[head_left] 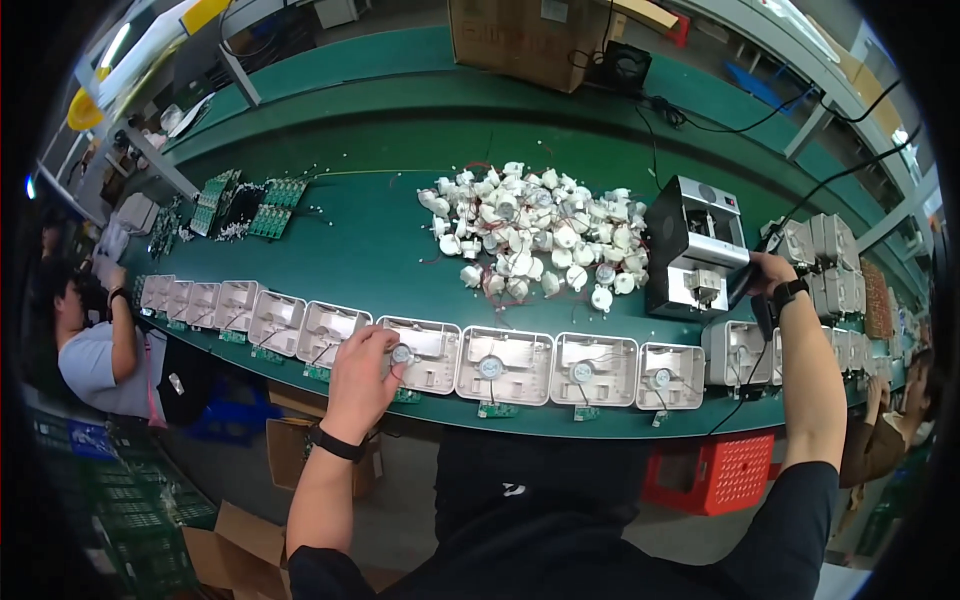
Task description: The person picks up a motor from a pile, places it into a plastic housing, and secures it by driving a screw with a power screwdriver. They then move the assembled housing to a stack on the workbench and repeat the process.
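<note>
"Where do we have the round disc (401, 355)?"

"Over the left part of this white box (437, 378), though we can't tell whether it touches the floor. Our left hand (362, 375) pinches it between thumb and fingers."

"How should we handle it?"

"By the rim, we'd say, kept level and eased rather than pressed. We could check it against the next box (504, 392), where a disc (491, 368) sits near the middle."

"What might snag us?"

"The green board (405, 396) at the bench's front edge; our wrist could knock it."

"And our right hand (772, 272)?"

"Well apart, beside the black-and-silver machine (700, 248), fingers bent by a dark object (764, 318). We can't tell whether it grips that."

"Anything else around us?"

"A heap of white parts (545, 230) beyond the boxes, and a black cord (745, 397) trailing across the right end of our row. We'd better keep our sleeve off that."
</note>
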